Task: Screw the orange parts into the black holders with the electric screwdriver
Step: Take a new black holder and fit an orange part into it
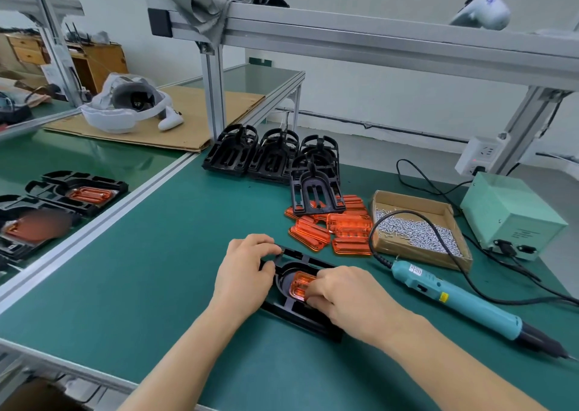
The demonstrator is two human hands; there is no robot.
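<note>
Orange translucent plastic part [301,285] getting seated in flat black plastic holder [300,313] on green mat, right hand [347,301] pinching it, left hand [244,273] gripping holder. Next up probably: grabbing screw and teal electric screwdriver [463,304].

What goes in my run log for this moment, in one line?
stage: seating orange part | left hand: grips black holder | right hand: presses part | screwdriver: lying on mat
</note>
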